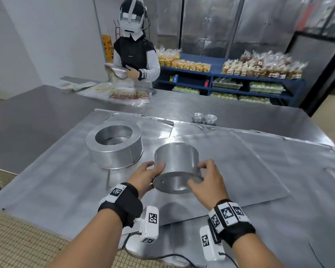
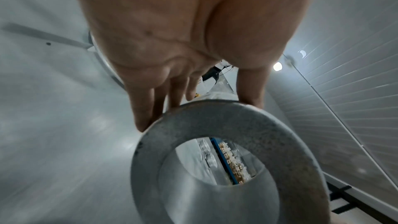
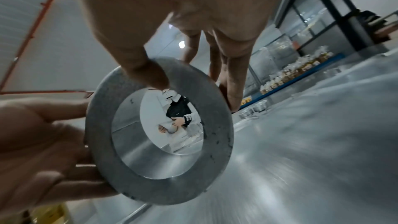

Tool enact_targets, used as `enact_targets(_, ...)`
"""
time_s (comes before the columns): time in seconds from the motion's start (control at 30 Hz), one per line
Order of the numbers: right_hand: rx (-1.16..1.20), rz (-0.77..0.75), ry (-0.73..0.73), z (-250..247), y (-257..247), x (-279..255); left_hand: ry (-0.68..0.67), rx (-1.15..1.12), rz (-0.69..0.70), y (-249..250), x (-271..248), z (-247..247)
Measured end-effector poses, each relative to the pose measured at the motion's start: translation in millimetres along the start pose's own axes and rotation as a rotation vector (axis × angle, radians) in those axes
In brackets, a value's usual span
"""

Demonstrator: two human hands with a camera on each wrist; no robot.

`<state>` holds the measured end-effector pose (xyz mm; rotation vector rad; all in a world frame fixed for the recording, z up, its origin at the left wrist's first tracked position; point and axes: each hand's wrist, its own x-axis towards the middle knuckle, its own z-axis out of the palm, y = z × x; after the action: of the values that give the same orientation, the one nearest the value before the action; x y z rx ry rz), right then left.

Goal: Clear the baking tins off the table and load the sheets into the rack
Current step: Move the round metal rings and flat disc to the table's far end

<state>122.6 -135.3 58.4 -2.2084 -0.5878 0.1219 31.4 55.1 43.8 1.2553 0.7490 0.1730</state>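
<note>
A round metal baking tin (image 1: 177,165) with a ring-shaped end and an open middle is lifted and tilted above the table, between both my hands. My left hand (image 1: 146,176) grips its left wall; my right hand (image 1: 205,179) grips its right side, thumb on the rim. In the left wrist view the tin (image 2: 226,159) sits under my left hand (image 2: 172,105), and in the right wrist view the tin (image 3: 159,142) has my right hand (image 3: 183,81) clasped over its ring. A wider ring tin (image 1: 114,145) stands on the flat metal sheets (image 1: 249,167) to the left.
Two small foil cups (image 1: 204,118) sit at the sheets' far edge. Across the steel table (image 1: 27,117) another person (image 1: 135,55) handles plastic bags. Blue shelves (image 1: 230,78) with bagged bread stand behind, with metal cabinets above. The tiled floor (image 1: 17,238) lies at lower left.
</note>
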Motion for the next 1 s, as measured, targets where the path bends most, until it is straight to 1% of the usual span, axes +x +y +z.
enact_targets(0.03, 0.09, 0.017, -0.001, -4, 6, -1, -0.029, -0.011, 0.018, -4, 0, 4)
enact_targets(0.1, 0.296, 0.102, -0.01, -9, 15, -4, -0.084, -0.009, 0.05, -10, -1, 9)
enact_targets(0.17, 0.417, 0.196, 0.033, -12, 25, -5, -0.149, -0.019, 0.081, -17, 1, 13)
enact_targets(0.2, 0.413, 0.229, 0.058, -13, 30, -6, -0.19, -0.019, 0.1, -17, -1, 17)
enact_targets(0.27, 0.319, 0.255, 0.089, -13, 40, -6, -0.26, -0.025, 0.122, -18, -4, 27)
enact_targets(0.33, 0.238, 0.272, 0.111, -13, 47, -7, -0.262, -0.059, 0.104, -21, -7, 40)
enact_targets(0.47, 0.171, 0.303, 0.182, -10, 62, -9, -0.241, -0.06, 0.096, -44, -5, 52)
enact_targets(0.57, 0.094, 0.327, 0.169, -5, 79, -14, -0.242, -0.046, 0.075, -58, -6, 53)
enact_targets(0.7, 0.084, 0.362, 0.126, 3, 98, -24, -0.28, 0.01, 0.045, -71, -7, 50)
enact_targets(0.83, 0.04, 0.383, 0.097, 5, 103, -29, -0.277, 0.034, 0.018, -83, -7, 49)
enact_targets(1.0, -0.005, 0.408, 0.058, 8, 102, -32, -0.269, 0.094, 0.024, -84, -8, 46)
